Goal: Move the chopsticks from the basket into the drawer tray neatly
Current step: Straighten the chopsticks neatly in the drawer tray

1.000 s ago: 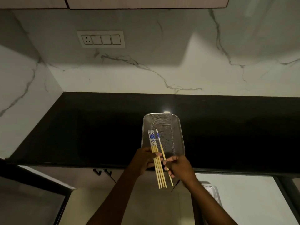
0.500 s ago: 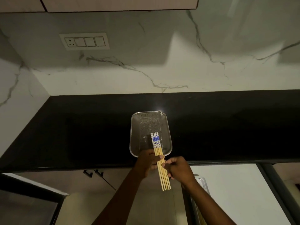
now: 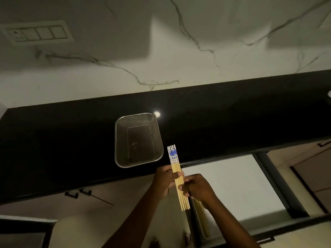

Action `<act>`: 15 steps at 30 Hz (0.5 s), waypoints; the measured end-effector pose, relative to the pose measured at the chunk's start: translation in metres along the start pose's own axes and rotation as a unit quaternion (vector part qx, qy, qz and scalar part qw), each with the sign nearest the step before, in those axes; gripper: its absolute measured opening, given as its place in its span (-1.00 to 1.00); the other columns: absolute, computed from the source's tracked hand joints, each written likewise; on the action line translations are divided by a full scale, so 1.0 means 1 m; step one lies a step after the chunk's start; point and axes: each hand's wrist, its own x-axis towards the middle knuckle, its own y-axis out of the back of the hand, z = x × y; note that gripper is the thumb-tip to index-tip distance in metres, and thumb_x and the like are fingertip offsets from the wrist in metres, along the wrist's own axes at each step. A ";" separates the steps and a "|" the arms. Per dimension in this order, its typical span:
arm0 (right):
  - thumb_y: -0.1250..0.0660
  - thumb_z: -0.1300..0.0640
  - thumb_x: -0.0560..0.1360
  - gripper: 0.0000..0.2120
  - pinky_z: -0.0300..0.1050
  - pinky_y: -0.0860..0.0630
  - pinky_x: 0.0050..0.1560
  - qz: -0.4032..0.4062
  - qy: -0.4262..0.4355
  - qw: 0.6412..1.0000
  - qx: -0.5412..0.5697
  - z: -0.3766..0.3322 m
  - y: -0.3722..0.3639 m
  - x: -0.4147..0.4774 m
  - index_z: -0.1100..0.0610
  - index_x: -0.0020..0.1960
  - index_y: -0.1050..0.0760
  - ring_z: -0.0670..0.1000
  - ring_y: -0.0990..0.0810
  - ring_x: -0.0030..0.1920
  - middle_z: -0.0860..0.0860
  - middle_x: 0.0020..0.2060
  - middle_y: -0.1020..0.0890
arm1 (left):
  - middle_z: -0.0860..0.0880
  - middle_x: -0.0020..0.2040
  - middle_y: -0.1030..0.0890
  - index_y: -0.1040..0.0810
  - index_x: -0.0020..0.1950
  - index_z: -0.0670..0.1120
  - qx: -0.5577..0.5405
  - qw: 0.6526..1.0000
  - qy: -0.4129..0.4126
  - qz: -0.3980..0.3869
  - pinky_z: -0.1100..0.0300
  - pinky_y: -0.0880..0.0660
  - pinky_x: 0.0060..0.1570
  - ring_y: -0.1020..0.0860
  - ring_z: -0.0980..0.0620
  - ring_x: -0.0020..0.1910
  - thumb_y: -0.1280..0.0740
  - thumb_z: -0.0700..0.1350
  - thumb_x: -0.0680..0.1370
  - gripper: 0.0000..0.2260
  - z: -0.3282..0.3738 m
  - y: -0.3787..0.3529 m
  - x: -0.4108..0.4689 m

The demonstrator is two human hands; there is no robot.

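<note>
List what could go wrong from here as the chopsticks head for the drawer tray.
1. The chopsticks are pinched mid-length between the left hand and right hand; if either grip loosens, the bundle may fan out or drop.
2. The tray lies dim and partly hidden under the right forearm, so the tips could catch its edge.
3. The empty basket sits near the counter edge; a stray elbow could nudge it.

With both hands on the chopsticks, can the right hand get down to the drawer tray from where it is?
Probably yes. The right hand shares the chopsticks with the left hand, and the drawer tray shows just below it in the open drawer, with nothing visible between.
</note>
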 end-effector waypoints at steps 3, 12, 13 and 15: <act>-0.34 0.34 0.40 -0.88 -0.26 -0.39 -0.51 -0.004 -0.041 0.999 0.010 0.026 0.017 -0.002 0.31 -0.16 -0.66 -0.09 -0.57 -0.51 0.14 -0.37 -0.71 | -0.23 0.01 -0.73 -0.63 0.16 -0.23 0.008 1.000 0.007 -0.001 -0.12 -0.64 0.07 -0.72 -0.21 0.01 -0.45 -0.36 0.49 -0.74 -0.021 -0.035 0.003; -0.43 0.20 0.36 -0.86 -0.24 -0.40 -0.47 0.012 -0.125 0.991 0.039 0.105 0.056 0.000 0.29 -0.27 -0.66 -0.04 -0.48 -0.54 0.15 -0.47 -0.60 | -0.18 -0.09 -0.74 -0.69 -0.05 -0.10 0.022 0.998 0.052 -0.005 -0.19 -0.63 0.07 -0.71 -0.26 -0.01 -0.44 -0.39 0.48 -0.80 -0.078 -0.099 0.008; -0.42 0.19 0.36 -0.87 -0.24 -0.42 -0.45 0.013 -0.129 0.991 0.040 0.112 0.057 0.001 0.24 -0.32 -0.66 -0.04 -0.48 -0.54 0.10 -0.50 -0.59 | -0.19 -0.08 -0.74 -0.68 -0.02 -0.12 0.025 0.998 0.059 -0.001 -0.20 -0.62 0.09 -0.71 -0.27 0.00 -0.44 -0.39 0.48 -0.81 -0.084 -0.103 0.009; -0.42 0.22 0.36 -0.82 -0.22 -0.44 -0.40 0.019 -0.132 0.990 0.043 0.126 0.057 0.007 0.15 -0.43 -0.63 -0.04 -0.49 -0.53 0.01 -0.55 -0.58 | -0.23 -0.01 -0.72 -0.66 0.09 -0.19 0.033 0.997 0.074 0.017 -0.20 -0.61 0.13 -0.70 -0.27 0.02 -0.44 -0.39 0.48 -0.78 -0.095 -0.111 0.014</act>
